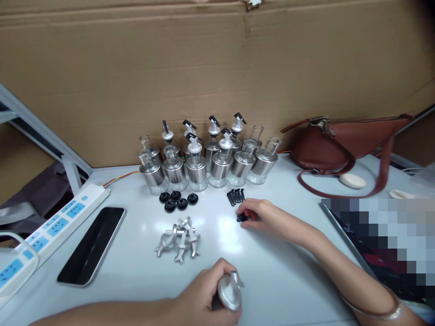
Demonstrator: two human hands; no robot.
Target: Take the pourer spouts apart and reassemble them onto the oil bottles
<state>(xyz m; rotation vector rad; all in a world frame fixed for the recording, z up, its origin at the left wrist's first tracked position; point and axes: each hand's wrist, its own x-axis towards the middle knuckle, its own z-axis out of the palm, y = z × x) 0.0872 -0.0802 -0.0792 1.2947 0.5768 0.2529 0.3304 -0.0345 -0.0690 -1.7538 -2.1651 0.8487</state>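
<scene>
My left hand (pixel 207 294) is wrapped round a silver metal spout (pixel 230 292) near the table's front edge. At the centre right, the fingertips of my right hand (pixel 260 215) are on some small black parts (pixel 241 218); whether one is pinched is too small to tell. Just behind them lies a row of thin black levers (pixel 235 196). Several loose silver spouts (pixel 181 240) are piled left of centre, with several round black stoppers (pixel 176 201) behind them. Two rows of glass bottles with metal bands (pixel 197 172) stand at the back, some topped with spouts and black levers.
A black phone (pixel 92 246) and a white power strip (pixel 50 235) lie on the left of the table (pixel 142 280). At the right are a brown bag (pixel 322 145), a white oval object (pixel 352 181) and a partly pixelated dark item (pixel 384 258). Cardboard (pixel 136 77) stands behind.
</scene>
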